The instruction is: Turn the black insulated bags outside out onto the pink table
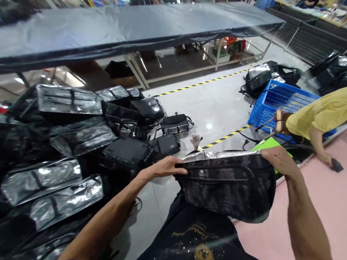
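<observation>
I hold a black bag in a clear plastic wrapper (pixel 225 187) in front of my chest with both hands. My left hand (pixel 166 167) is closed on its left end, fingers pinched over the top edge. My right hand (pixel 274 157) is closed on the upper right corner of the wrapper. The bag hangs level above my dark shirt. To my left lies a heap of similar wrapped black bags (pixel 72 138) on the floor.
A long table under a dark cover (pixel 124 27) runs across the back. A blue plastic crate (pixel 278 101) stands at the right with bags behind it. A person in a yellow shirt (pixel 326 113) leans over a pink table (pixel 328 208). Yellow-black tape (pixel 200 83) marks the grey floor.
</observation>
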### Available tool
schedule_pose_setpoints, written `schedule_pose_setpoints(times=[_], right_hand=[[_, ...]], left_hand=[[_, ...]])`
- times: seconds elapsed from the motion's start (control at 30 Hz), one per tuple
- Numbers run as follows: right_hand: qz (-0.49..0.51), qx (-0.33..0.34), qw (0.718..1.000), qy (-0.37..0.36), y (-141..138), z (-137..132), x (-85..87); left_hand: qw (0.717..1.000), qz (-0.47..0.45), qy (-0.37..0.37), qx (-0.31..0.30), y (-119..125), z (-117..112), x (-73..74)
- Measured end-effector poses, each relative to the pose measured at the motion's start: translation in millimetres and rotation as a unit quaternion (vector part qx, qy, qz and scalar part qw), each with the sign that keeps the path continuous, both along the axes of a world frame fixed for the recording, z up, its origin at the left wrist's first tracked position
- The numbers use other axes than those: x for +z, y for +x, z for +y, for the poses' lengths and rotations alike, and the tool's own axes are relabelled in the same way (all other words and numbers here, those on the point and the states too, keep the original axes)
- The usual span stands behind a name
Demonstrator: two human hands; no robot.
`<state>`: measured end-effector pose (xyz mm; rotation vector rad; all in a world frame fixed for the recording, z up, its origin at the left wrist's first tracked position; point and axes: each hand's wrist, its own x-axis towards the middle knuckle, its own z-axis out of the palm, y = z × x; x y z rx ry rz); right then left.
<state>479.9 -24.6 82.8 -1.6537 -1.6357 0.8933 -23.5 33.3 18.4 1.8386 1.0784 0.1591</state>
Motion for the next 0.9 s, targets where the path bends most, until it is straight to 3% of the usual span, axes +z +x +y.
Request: schedule_pose_setpoints(times=[0.1, 0.2, 0.27, 0.33, 0.4, 0.5, 0.6, 0.67, 0.73, 0.8, 0.9], right_hand=[[-0.024, -0.006, 0.998, -0.062, 33.1, -52.0, -6.4], [0.025, -0.117, 0.991, -0.067, 45.1, -103.0, -37.5], [0.087, -0.208, 0.971, -0.078, 44.9, -131.7, -63.5], [0.159, -0.267, 0.942, -0.127, 44.3, -154.4, -85.0], [0.209, -0.277, 0.919, -0.187, 48.0, -170.9, -96.6], [0.219, -0.239, 0.92, -0.219, 61.5, -185.5, -97.4], [0.223, -0.238, 0.916, -0.234, 72.2, -190.9, -92.9], [0.231, -0.284, 0.898, -0.245, 74.0, -192.7, -92.7], [0.221, -0.344, 0.883, -0.231, 74.5, -196.2, -94.3], [0.167, -0.393, 0.882, -0.198, 77.9, -201.5, -95.2], [-0.025, -0.44, 0.881, -0.17, 88.2, -207.3, -93.1]], left_hand=[[0.993, -0.031, 0.097, -0.054, 23.1, -24.8, 6.2], [0.971, -0.088, 0.156, -0.157, 58.6, -51.3, 24.0], [0.938, -0.12, 0.204, -0.251, 82.1, -67.0, 39.9], [0.89, -0.138, 0.276, -0.336, 102.8, -77.9, 57.2], [0.823, -0.153, 0.371, -0.402, 120.6, -85.0, 73.3], [0.716, -0.203, 0.493, -0.451, 141.8, -96.6, 89.4], [0.657, -0.246, 0.528, -0.479, 152.9, -112.1, 93.0], [0.647, -0.25, 0.523, -0.495, 152.7, -117.6, 89.9], [0.66, -0.227, 0.516, -0.497, 146.9, -114.3, 83.1], [0.695, -0.181, 0.499, -0.486, 137.8, -103.2, 72.0], [0.746, -0.098, 0.456, -0.475, 127.9, -84.8, 47.5]])
